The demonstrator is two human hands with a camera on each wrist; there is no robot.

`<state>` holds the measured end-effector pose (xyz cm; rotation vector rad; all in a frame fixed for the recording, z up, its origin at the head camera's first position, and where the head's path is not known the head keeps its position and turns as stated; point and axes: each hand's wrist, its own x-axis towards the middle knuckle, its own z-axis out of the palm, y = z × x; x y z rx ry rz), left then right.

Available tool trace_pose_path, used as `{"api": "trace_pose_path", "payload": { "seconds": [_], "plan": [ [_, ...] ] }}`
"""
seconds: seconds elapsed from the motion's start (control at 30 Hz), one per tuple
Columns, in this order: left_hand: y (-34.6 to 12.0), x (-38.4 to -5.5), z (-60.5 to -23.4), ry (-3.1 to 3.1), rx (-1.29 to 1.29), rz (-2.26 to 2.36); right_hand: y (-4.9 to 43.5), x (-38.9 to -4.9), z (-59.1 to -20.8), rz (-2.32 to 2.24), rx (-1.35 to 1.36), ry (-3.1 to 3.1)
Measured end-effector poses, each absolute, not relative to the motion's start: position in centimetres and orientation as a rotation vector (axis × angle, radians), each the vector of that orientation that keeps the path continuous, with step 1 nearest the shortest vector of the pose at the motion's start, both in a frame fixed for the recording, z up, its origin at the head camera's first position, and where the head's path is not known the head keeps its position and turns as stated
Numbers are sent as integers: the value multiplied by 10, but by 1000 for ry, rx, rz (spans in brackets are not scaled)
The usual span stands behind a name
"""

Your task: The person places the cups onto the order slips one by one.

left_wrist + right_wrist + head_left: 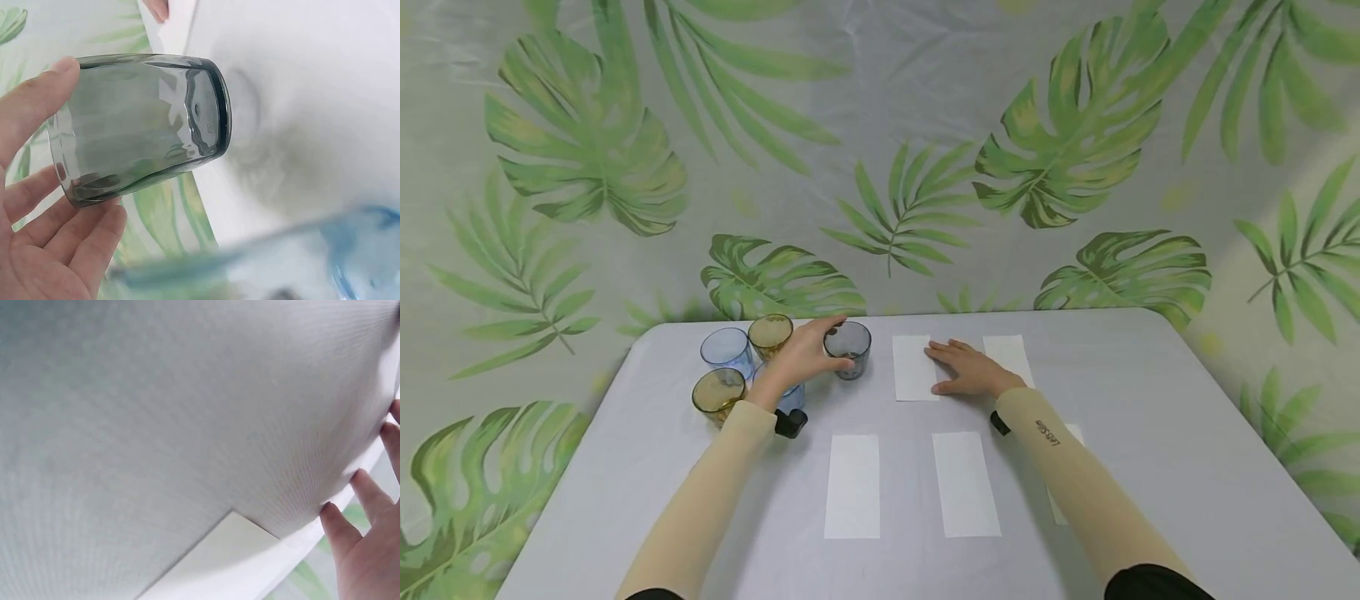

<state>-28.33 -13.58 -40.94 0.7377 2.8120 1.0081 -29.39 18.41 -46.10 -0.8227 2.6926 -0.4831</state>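
Note:
My left hand [800, 357] grips a grey-tinted glass [850, 354] near its rim. In the left wrist view that glass [144, 119] stays pinched between thumb and fingers, and its base looks clear of the cloth. Close by on the left stand two amber glasses [718, 393] and two blue glasses [727, 347]; one blue one is partly hidden behind the left wrist. Fingers spread, my right hand [972, 372] rests at the right edge of a white paper card [913, 371]. The right wrist view shows its spread fingers [370, 494] against the white surface.
Further white cards lie on the cloth-covered table [895, 567]: front left [852, 487], front middle [966, 483], and others partly under the right arm. A leaf-patterned curtain [895, 167] hangs behind the table's back edge.

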Motion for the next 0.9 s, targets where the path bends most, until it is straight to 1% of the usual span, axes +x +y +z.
{"api": "trace_pose_path", "payload": {
  "seconds": [0.3, 0.9],
  "plan": [
    [-109, -287, -409, 2786, 795, 1057, 184, -295, -461, -493, -807, 2695],
    [-71, -295, -426, 2701, 842, 1177, 184, -301, -468, -482, -784, 2692]
  ]
}}
